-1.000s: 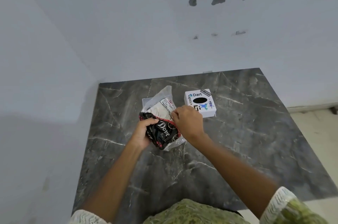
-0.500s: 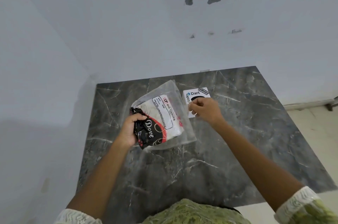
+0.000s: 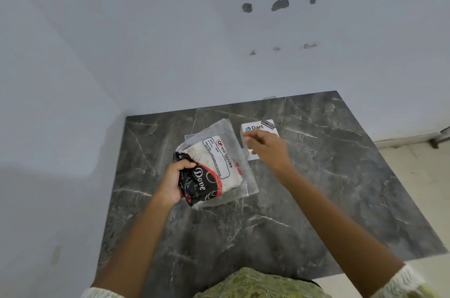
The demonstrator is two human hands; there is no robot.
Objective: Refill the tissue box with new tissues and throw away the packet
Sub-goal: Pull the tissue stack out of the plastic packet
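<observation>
A clear plastic tissue packet (image 3: pixel 219 166) with a black and red "Dove" end and white tissues inside lies tilted over the dark marble table (image 3: pixel 316 188). My left hand (image 3: pixel 174 181) grips its black near end. A small white tissue box (image 3: pixel 258 127) with "Dart" stickers stands just right of the packet. My right hand (image 3: pixel 267 149) hovers over the box and hides most of its top and opening. Its fingers are loosely curled, apart, and hold nothing that I can see.
The table sits in a corner, with a pale wall (image 3: pixel 60 127) close on the left and another behind. The table's right edge drops to a light tiled floor (image 3: pixel 418 176). My green patterned clothing (image 3: pixel 255 283) is at the near edge.
My right hand left the packet and moved right, over the tissue box. The left hand kept its grip, and the packet has spread out flatter and turned toward me.
</observation>
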